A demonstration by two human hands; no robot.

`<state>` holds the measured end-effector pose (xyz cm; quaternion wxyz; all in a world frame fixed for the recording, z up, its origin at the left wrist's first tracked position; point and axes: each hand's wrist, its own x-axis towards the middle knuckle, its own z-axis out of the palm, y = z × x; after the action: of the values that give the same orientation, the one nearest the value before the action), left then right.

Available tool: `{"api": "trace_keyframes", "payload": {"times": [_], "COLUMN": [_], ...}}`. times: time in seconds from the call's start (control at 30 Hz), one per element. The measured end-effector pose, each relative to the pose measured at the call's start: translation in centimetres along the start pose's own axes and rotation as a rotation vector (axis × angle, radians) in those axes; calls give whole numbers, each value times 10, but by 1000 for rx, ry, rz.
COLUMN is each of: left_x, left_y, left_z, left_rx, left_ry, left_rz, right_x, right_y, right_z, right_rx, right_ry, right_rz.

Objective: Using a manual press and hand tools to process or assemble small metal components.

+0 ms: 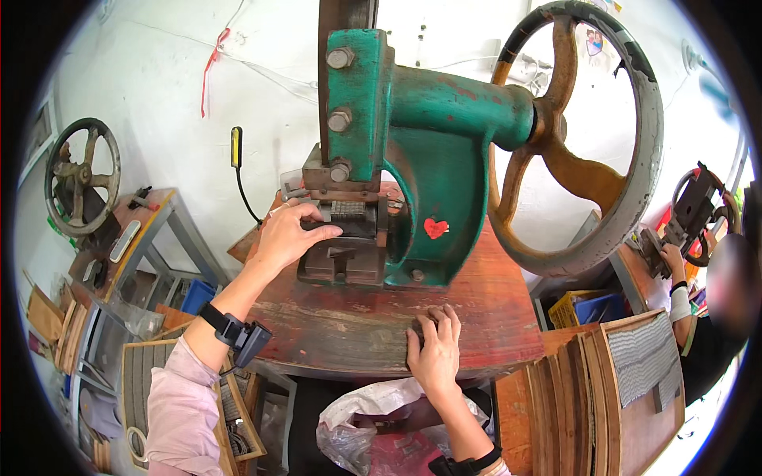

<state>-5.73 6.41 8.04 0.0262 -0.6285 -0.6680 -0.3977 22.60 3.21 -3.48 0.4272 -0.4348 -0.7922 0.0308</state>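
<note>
Head — both hands (282,236), one green press (444,101)

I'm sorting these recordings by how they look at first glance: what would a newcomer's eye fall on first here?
Probably the big green press standing on the table, with a small red heart low on its frame. Next comes the large worn wheel on its right side. Then the left hand at the metal block under the press head, while the right hand rests near the table's front edge.
</note>
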Motion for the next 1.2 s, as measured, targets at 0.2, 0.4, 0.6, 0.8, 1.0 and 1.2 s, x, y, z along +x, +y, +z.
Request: {"api": "trace_keyframes", "payload": {"times": [0.2, 0.4, 0.6, 0.8, 1.0, 1.2], "left_x": [13, 9, 9, 17, 18, 10], "left_y": [-9, 0, 14, 18, 15, 14], "left_z": [-5, -1, 13, 7, 2, 6], "left_rx": [-24, 255, 405, 463, 292, 335], "left_ry": [-136, -140, -390, -447, -470, -373], "left_rz": [-194, -117, -162, -251, -219, -182], "right_x": [0, 0, 0, 0, 0, 1], "right_y": [1, 1, 1, 3, 2, 1], "right_z": [0, 0, 1, 1, 0, -1], "right_rx": [2, 13, 28, 34, 44, 46], "right_ry": [12, 11, 16, 35, 37, 21], "right_rz": [-12, -5, 1, -7, -1, -10]}}
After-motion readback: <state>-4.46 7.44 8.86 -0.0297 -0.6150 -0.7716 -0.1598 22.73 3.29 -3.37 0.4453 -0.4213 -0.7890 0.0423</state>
